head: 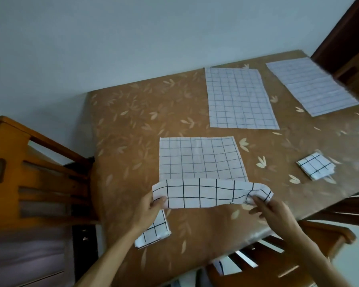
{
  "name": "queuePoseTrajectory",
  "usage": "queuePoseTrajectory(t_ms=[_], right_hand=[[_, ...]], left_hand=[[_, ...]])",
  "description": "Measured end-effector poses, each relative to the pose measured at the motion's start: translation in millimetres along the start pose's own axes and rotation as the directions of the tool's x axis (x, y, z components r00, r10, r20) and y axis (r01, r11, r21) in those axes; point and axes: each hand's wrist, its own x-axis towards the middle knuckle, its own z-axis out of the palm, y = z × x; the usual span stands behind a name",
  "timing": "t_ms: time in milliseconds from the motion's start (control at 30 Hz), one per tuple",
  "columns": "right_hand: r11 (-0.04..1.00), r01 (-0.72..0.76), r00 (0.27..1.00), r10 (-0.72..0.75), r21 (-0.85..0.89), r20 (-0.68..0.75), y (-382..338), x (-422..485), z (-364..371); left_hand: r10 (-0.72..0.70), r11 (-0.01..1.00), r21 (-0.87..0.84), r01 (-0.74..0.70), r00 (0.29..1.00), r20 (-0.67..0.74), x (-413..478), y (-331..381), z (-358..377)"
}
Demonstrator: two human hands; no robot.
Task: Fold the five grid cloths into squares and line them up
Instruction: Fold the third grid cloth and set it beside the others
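- The middle cloth's point(199, 160) near edge is pinched at its corners by the left hand point(150, 206) and right hand point(273, 210), and is held raised and curled over
- 1 near folded square point(154, 230) is partly hidden under the left wrist
- 1 right folded square point(315, 165) is set well apart
- 2 cloths are spread flat at the far side of the table point(133, 125): the flat cloth point(240, 98) and the far-right cloth point(311, 85)

Both bare forearms reach forward over the tabletop's point(133, 121) near edge. Left hand point(150, 207) pinches the left end of a grid cloth's point(205, 195) lifted hem, thumb on top. Right hand point(272, 210) pinches the right end.
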Motion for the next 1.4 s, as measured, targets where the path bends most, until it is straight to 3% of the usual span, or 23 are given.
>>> queuePoseTrajectory(t_ms=[133, 333, 467, 533, 733, 933, 1000, 1067, 1200, 1400], right_hand=[[0.998, -0.046, 0.999, 0.046, -0.048, 0.009, 26.3, 4.5, -36.0], [0.995, 0.003, 0.996, 0.006, -0.099, 0.092, 56.3, 51.0, -67.9], [0.999, -0.042, 0.960, 0.049, -0.032, 0.276, 74.8, 80.2, -68.9], [0.991, -0.100, 0.930, 0.126, -0.091, 0.346, 87.6, 86.9, -68.1], [0.970, -0.166, 0.921, 0.217, -0.178, 0.323, 114.4, 85.1, -62.8], [0.883, -0.117, 0.913, 0.276, -0.455, 0.301, 116.0, 85.2, -58.7], [0.848, -0.107, 0.879, 0.325, -0.519, 0.349, 111.8, 83.6, -59.3], [0.870, -0.161, 0.844, 0.367, -0.467, 0.391, 105.6, 79.3, -60.0], [0.890, -0.184, 0.813, 0.376, -0.418, 0.444, 99.5, 67.9, -54.1], [0.890, -0.292, 0.829, 0.418, -0.351, 0.371, 101.2, 61.7, -42.7]], left_hand=[[-0.047, 0.998, 0.049, 0.048, 0.999, -0.018, -0.7, -0.7, 42.8], [-0.183, 0.977, 0.080, 0.195, 0.973, -0.142, 1.2, -4.8, 92.0], [-0.288, 0.952, 0.024, 0.304, 0.923, -0.257, 9.8, 9.0, 122.1], [-0.380, 0.917, 0.009, 0.399, 0.880, -0.286, 14.1, 12.6, 133.3], [-0.459, 0.853, 0.104, 0.511, 0.831, -0.315, 5.9, 2.0, 148.6], [-0.184, 0.810, 0.450, 0.375, 0.893, -0.412, -16.1, -6.0, 154.2], [-0.096, 0.753, 0.577, 0.317, 0.919, -0.381, -18.8, -8.9, 156.2], [-0.031, 0.712, 0.667, 0.218, 0.960, -0.280, -20.0, -12.6, 160.8], [-0.100, 0.667, 0.734, 0.131, 0.991, -0.087, -18.1, -10.0, 181.8], [-0.090, 0.599, 0.792, 0.123, 0.992, -0.086, -7.3, 1.3, 196.4]])
